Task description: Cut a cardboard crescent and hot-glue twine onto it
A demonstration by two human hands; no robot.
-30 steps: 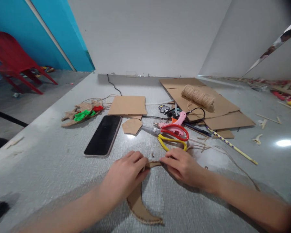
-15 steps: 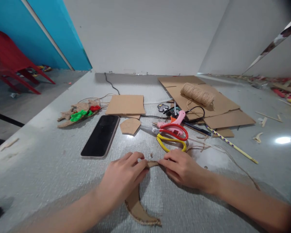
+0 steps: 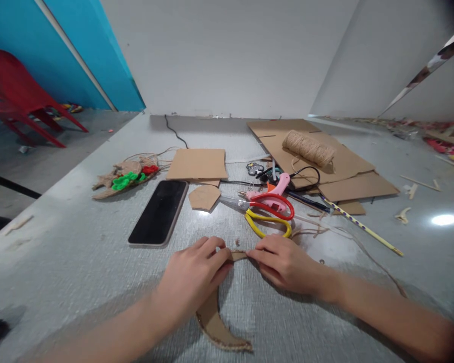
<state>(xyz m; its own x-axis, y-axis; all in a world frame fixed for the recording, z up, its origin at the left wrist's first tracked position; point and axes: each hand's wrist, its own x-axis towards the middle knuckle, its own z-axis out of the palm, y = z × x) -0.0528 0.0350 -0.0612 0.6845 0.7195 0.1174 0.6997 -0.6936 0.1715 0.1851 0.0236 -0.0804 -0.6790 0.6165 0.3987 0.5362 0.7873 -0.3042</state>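
Observation:
A curved, crescent-like cardboard piece (image 3: 216,325) with a rough twine-like edging lies flat on the grey table in front of me. My left hand (image 3: 196,272) is closed over its upper part, fingers pinching the edge and hiding much of it. On the right, my right hand (image 3: 283,262) pinches the far end of the same piece with thumb and fingertips. A short stretch of brown cardboard shows between the two hands. Just beyond my right hand lie scissors (image 3: 272,206) with one red and one yellow handle.
A phone (image 3: 159,213) and a small cardboard polygon (image 3: 204,197) lie ahead. Beyond are a pink glue gun (image 3: 278,187), a twine roll (image 3: 308,147) on cardboard sheets (image 3: 357,186), a yellow pencil (image 3: 363,227), a cardboard rectangle (image 3: 196,164) and a decorated craft piece (image 3: 124,177).
The whole view has shifted very slightly. Both hands keep the same hold on the cardboard piece, with no clear movement.

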